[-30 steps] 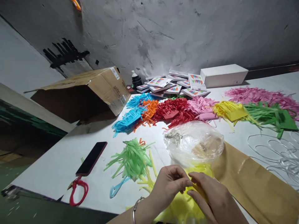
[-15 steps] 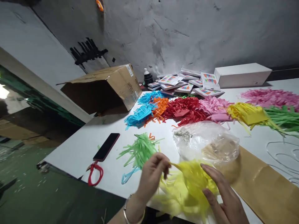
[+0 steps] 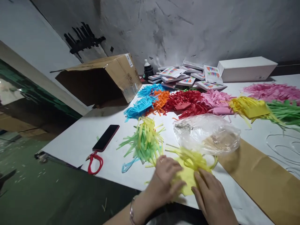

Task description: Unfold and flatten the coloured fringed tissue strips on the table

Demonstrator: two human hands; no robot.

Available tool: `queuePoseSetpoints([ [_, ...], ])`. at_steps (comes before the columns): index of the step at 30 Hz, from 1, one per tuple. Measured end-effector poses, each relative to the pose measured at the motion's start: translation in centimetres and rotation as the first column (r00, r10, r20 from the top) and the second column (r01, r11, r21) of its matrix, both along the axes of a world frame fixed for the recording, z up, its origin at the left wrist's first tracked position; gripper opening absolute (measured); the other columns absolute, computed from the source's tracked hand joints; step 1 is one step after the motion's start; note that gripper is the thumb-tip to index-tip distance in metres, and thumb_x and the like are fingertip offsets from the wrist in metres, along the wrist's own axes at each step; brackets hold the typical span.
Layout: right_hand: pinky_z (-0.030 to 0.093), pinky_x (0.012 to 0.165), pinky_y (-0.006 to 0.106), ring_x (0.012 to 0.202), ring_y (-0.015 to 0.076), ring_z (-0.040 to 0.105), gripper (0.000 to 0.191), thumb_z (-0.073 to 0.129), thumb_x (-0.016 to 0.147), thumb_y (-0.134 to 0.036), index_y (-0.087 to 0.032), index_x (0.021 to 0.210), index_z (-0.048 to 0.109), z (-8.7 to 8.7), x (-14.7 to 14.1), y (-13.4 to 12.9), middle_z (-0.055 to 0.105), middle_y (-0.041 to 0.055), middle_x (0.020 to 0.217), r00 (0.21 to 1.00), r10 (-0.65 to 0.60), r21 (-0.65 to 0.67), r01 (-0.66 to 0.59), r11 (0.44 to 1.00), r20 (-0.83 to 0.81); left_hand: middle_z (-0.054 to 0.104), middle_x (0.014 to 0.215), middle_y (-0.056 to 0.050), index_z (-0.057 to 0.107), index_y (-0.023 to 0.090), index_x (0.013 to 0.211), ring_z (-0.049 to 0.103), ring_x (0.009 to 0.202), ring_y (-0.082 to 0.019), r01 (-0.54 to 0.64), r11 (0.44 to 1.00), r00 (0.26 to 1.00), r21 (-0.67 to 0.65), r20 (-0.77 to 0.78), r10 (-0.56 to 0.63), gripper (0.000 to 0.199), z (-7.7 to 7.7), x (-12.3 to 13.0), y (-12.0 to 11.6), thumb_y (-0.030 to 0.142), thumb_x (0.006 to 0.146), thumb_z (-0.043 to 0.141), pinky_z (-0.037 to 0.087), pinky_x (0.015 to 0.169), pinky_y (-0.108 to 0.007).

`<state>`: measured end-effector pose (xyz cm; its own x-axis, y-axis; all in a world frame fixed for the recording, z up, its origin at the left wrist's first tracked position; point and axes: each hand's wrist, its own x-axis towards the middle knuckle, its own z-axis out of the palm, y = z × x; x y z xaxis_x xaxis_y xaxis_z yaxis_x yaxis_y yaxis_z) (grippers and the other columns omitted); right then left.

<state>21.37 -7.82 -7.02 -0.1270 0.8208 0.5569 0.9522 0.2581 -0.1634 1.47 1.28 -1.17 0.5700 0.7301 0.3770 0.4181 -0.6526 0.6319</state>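
Note:
Fringed yellow tissue paper (image 3: 186, 179) lies near the front edge of the table, its solid part towards me and its loose strips pointing away. My left hand (image 3: 164, 179) is over its left side, fingers spread and slightly blurred. On the right side, my right hand (image 3: 212, 192) rests its outstretched fingers and thumb on the paper. Just left of it is a fringed green tissue bundle (image 3: 144, 150), with a bunch of yellow strips (image 3: 146, 128) on top. A light blue paper loop (image 3: 128, 165) sits beside the green bundle.
A clear plastic bag (image 3: 206, 132) and brown paper (image 3: 260, 172) lie beyond and to the right. Blue, orange, red (image 3: 187, 103), pink and yellow fringes form a row behind. Also present: a phone (image 3: 106, 137), open carton (image 3: 98, 81), printed packs (image 3: 187, 76) and white box (image 3: 247, 68).
My left hand has let go of the pinched yellow strip and opened over the paper. The yellow fringe now lies flatter, and yellow strips have appeared on the green bundle. The view has tilted slightly down.

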Motion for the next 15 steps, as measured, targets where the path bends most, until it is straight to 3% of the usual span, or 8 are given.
queuePoseSetpoints([
  [2, 0.056, 0.075, 0.043, 0.098, 0.0299, 0.068, 0.035, 0.039, 0.104, -0.033, -0.01, 0.122, 0.058, -0.2, 0.6, 0.0, 0.068, 0.0188, 0.113, 0.997, -0.075, 0.004, 0.075, 0.997, 0.026, 0.071, 0.106, -0.008, 0.067, 0.023, 0.107, 0.061, 0.1, -0.028, 0.163, 0.986, 0.965, 0.046, -0.213, -0.15, 0.027, -1.2, 1.6, -2.3, 0.037, 0.086, 0.075, 0.035, 0.107, -0.056],
  [3, 0.056, 0.072, 0.042, 0.093, 0.03, 0.068, 0.035, 0.039, 0.104, -0.035, -0.01, 0.121, 0.058, -0.4, 1.3, 0.0, 0.068, 0.0193, 0.111, 0.993, -0.112, 0.005, 0.112, 0.994, 0.042, 0.071, 0.105, -0.008, 0.066, 0.022, 0.105, 0.06, 0.098, -0.027, 0.187, 0.98, 0.951, 0.065, -0.263, -0.164, 0.02, -1.6, 2.1, -2.8, 0.033, 0.089, 0.072, 0.037, 0.104, -0.053],
  [5, 0.054, 0.064, 0.042, 0.086, 0.031, 0.067, 0.036, 0.042, 0.102, -0.037, -0.009, 0.118, 0.059, -0.5, 3.1, -0.3, 0.068, 0.0209, 0.108, 0.974, -0.215, -0.012, 0.217, 0.976, 0.077, 0.071, 0.1, -0.007, 0.065, 0.021, 0.098, 0.058, 0.093, -0.023, 0.171, 0.98, 0.952, 0.102, -0.275, -0.137, 0.007, -2.1, 2.4, -3.0, 0.02, 0.094, 0.061, 0.042, 0.093, -0.044],
  [7, 0.053, 0.06, 0.047, 0.085, 0.0363, 0.066, 0.038, 0.043, 0.1, -0.038, -0.01, 0.118, 0.06, 0.1, 5.0, -1.1, 0.066, 0.024, 0.113, 0.92, -0.375, -0.018, 0.379, 0.925, 0.119, 0.071, 0.096, -0.007, 0.065, 0.021, 0.096, 0.057, 0.089, -0.021, 0.175, 0.978, 0.957, 0.117, -0.255, -0.141, 0.016, -2.3, 2.2, -2.5, 0.011, 0.096, 0.052, 0.042, 0.087, -0.04],
  [10, 0.054, 0.071, 0.059, 0.103, 0.0471, 0.063, 0.042, 0.051, 0.096, -0.032, -0.01, 0.131, 0.058, 2.0, 6.2, -2.6, 0.058, 0.027, 0.133, 0.837, -0.537, 0.056, 0.534, 0.843, 0.107, 0.071, 0.095, -0.006, 0.064, 0.02, 0.097, 0.057, 0.089, -0.02, 0.219, 0.97, 0.953, 0.108, -0.236, -0.189, 0.017, -2.4, 1.9, -2.0, 0.009, 0.096, 0.05, 0.041, 0.089, -0.04],
  [12, 0.054, 0.089, 0.057, 0.12, 0.0435, 0.059, 0.046, 0.055, 0.094, -0.024, -0.013, 0.139, 0.053, 3.4, 5.1, -3.1, 0.055, 0.0246, 0.141, 0.915, -0.397, 0.119, 0.388, 0.914, 0.065, 0.072, 0.097, -0.006, 0.063, 0.02, 0.098, 0.058, 0.091, -0.021, 0.239, 0.966, 0.948, 0.097, -0.238, -0.211, 0.017, -2.5, 1.9, -2.0, 0.008, 0.095, 0.051, 0.039, 0.094, -0.042],
  [14, 0.053, 0.099, 0.046, 0.129, 0.032, 0.058, 0.048, 0.05, 0.094, -0.016, -0.015, 0.142, 0.051, 4.2, 3.2, -2.8, 0.059, 0.0189, 0.139, 0.995, -0.039, 0.111, 0.029, 0.993, 0.094, 0.073, 0.097, -0.006, 0.062, 0.02, 0.1, 0.06, 0.092, -0.021, 0.252, 0.963, 0.945, 0.099, -0.241, -0.222, 0.02, -2.5, 1.9, -1.9, 0.006, 0.093, 0.049, 0.036, 0.101, -0.045],
  [15, 0.053, 0.1, 0.041, 0.129, 0.0273, 0.059, 0.048, 0.047, 0.094, -0.013, -0.014, 0.141, 0.053, 4.3, 2.4, -2.5, 0.063, 0.0159, 0.136, 0.986, 0.12, 0.084, -0.13, 0.988, 0.118, 0.073, 0.097, -0.006, 0.061, 0.02, 0.1, 0.06, 0.092, -0.021, 0.261, 0.96, 0.941, 0.1, -0.248, -0.23, 0.022, -2.4, 1.9, -1.7, 0.004, 0.092, 0.048, 0.034, 0.104, -0.047],
])
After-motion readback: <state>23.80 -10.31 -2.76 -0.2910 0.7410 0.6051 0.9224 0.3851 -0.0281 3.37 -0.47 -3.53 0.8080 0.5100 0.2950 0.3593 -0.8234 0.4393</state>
